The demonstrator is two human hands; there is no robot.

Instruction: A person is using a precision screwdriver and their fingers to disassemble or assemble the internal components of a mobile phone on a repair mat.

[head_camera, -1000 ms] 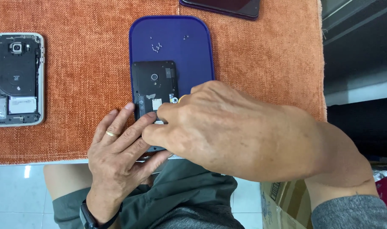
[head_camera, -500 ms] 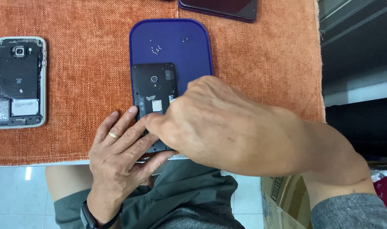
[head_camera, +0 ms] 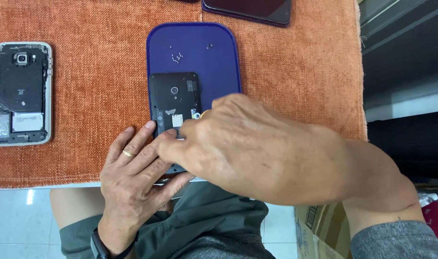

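Holding tiny screws (head_camera: pixel 177 57), blue tray (head_camera: pixel 219 72) bears opened black phone (head_camera: pixel 175 100).

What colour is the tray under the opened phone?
The tray is dark blue, seen clearly in the head view.

Single view: head camera, worn by the person, looking steeply down, nearly straight from above. Near range: hands (head_camera: pixel 219 153) fill the lower centre of the frame. Far edge of frame: dark phone (head_camera: pixel 247 9), cut off at top. Near edge: the person's lap, below the tabletop (head_camera: pixel 300 76) edge. Left: opened phone (head_camera: pixel 21 93). Right: tabletop edge, dark floor beyond. No second view, so no shared area.
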